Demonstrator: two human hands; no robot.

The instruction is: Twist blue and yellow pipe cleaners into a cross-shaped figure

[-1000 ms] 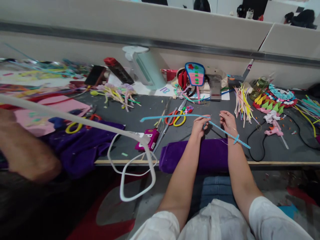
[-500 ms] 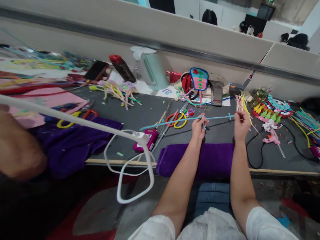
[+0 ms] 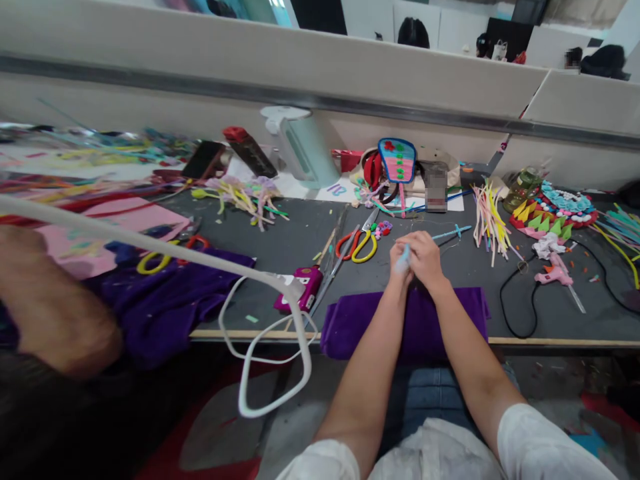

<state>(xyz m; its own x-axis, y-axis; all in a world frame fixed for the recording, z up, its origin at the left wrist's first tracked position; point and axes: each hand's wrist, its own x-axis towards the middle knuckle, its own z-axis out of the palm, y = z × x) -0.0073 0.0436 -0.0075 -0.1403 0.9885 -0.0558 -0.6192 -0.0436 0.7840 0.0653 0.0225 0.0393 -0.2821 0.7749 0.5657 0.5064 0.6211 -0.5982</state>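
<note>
My left hand and my right hand are together above the front part of the dark table, fingers closed on a light blue pipe cleaner. Its far end sticks out to the right past my right hand, with a small cross-piece near the tip. Some blue also shows at my left fingers. Below my wrists lies a folded purple cloth. Scissors with a red and a yellow handle rest left of my hands, beside small pink and purple pompoms.
Another person's arm is at the left, behind a white cable. A magenta box, a kettle, a pipe cleaner bundle and a pink glue gun with a black cord lie around.
My right hand has moved left to meet my left hand. The long blue length that stretched left is no longer visible; the view has shifted slightly.
</note>
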